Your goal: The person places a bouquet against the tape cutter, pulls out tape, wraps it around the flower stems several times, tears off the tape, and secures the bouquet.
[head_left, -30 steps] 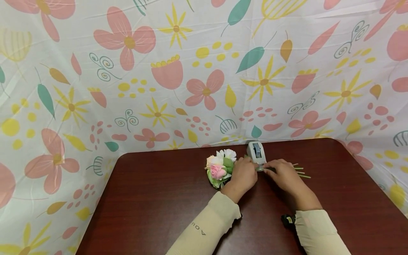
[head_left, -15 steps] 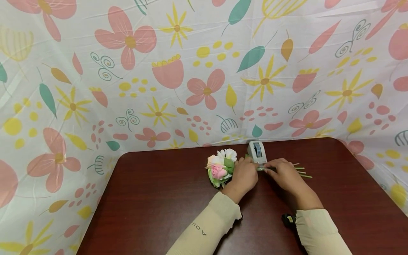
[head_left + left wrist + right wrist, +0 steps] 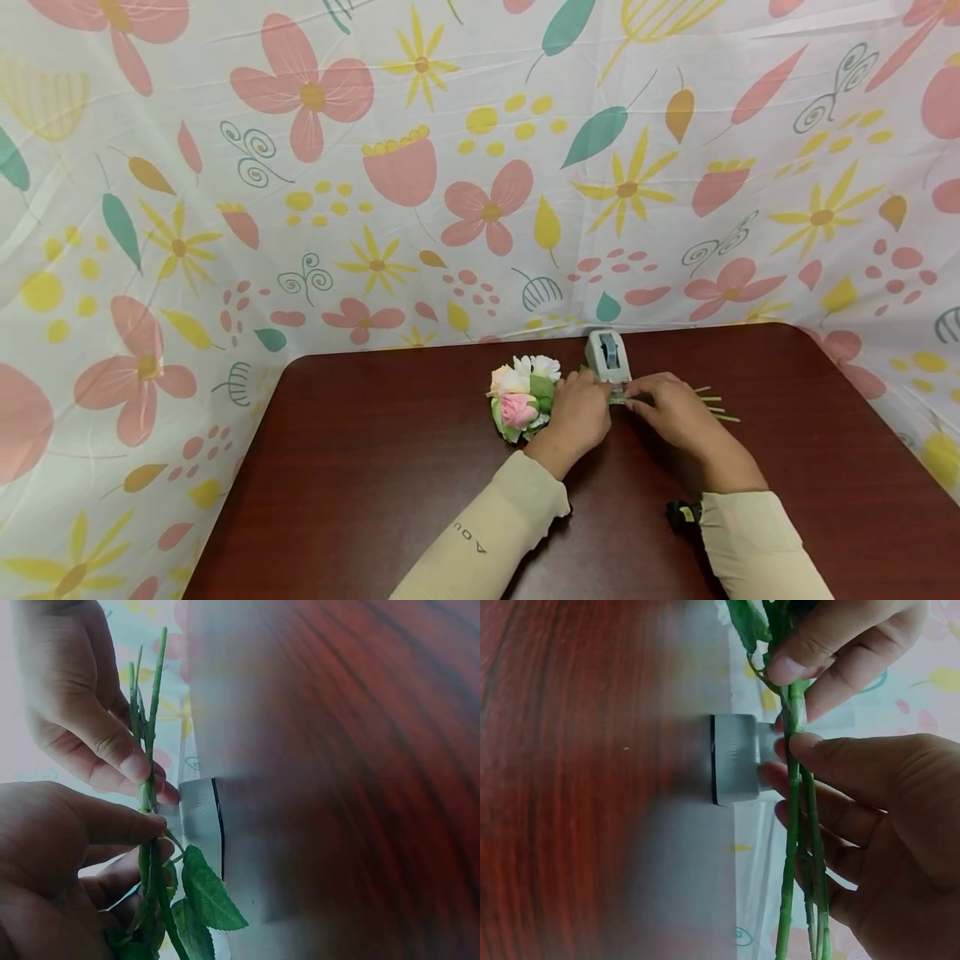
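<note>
A bunch of artificial flowers [image 3: 517, 408], with pink, white and peach blooms, lies sideways with its blooms to the left. My left hand [image 3: 577, 412] grips the green stems [image 3: 155, 697] just below the blooms, by the green leaves [image 3: 210, 889]. Close beside it, my right hand [image 3: 667, 408] pinches the same stems between thumb and fingers, and their cut ends stick out to the right. A shiny clear strip, apparently tape, shows on the stems between the fingertips. Just behind the hands stands a white tape dispenser [image 3: 607, 354] holding a roll of tape.
The dark red-brown table [image 3: 360, 483] has rounded far corners. Behind and at both sides hangs a white cloth [image 3: 480, 125] printed with flowers and leaves. The tape dispenser stands near the table's far edge.
The head view has shifted a little, so everything sits slightly further right. Both hands keep their hold on the stems with hardly any movement.
</note>
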Tool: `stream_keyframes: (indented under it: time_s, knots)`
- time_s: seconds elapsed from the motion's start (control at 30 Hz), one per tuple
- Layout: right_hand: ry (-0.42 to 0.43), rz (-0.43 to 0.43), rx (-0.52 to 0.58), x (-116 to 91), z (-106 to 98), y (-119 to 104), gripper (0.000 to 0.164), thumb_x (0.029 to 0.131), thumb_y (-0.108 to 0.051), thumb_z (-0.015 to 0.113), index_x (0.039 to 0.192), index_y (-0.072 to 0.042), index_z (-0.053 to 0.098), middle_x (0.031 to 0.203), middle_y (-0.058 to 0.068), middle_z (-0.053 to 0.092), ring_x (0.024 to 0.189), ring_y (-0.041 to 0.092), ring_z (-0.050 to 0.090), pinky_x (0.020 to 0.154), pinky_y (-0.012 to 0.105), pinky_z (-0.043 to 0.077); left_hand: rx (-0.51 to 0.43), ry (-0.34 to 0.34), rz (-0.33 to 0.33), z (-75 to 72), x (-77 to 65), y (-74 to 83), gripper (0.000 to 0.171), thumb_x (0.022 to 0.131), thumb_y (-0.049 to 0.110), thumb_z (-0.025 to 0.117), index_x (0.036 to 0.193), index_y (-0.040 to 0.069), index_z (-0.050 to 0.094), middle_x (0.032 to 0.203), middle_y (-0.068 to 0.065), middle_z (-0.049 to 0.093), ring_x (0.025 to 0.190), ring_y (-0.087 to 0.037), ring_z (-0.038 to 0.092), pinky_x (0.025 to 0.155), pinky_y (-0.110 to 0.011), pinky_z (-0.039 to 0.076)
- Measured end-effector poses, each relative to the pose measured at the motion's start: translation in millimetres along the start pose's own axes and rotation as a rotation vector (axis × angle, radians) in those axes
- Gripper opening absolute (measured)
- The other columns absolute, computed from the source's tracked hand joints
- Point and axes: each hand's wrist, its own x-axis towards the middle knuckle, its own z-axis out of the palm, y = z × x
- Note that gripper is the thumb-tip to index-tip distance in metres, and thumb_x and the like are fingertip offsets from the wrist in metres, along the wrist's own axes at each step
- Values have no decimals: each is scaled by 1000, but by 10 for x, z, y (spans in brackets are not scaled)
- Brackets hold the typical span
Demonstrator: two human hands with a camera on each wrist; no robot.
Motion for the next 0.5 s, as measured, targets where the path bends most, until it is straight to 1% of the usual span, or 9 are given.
stream_keyframes:
  time_s: [0.27, 0.4, 0.5]
  knots:
    - [-59, 9, 25, -11, -73, -20, 11, 90, -10, 66, 97, -6, 73, 117, 18, 68, 116, 39, 53, 97, 57, 43, -3, -11, 20, -35, -16, 20, 33, 91, 25, 62, 123, 31, 64, 102, 7, 60, 93, -14, 52, 72, -27, 38]
    - [-86, 10, 48, -13, -101, -28, 9, 90, -8, 65, 94, -9, 73, 120, 20, 66, 116, 40, 54, 97, 57, 44, -2, -28, 22, -61, -26, 33, 35, 91, 26, 62, 127, 29, 63, 103, 7, 60, 92, -13, 52, 72, -26, 38]
    - [-98, -6, 66, -18, -113, -26, 8, 89, -7, 65, 91, -10, 73, 120, 22, 66, 115, 42, 56, 96, 57, 44, 1, -48, 19, -78, -38, 46, 38, 92, 27, 62, 129, 29, 61, 107, 7, 61, 93, -13, 53, 75, -27, 40]
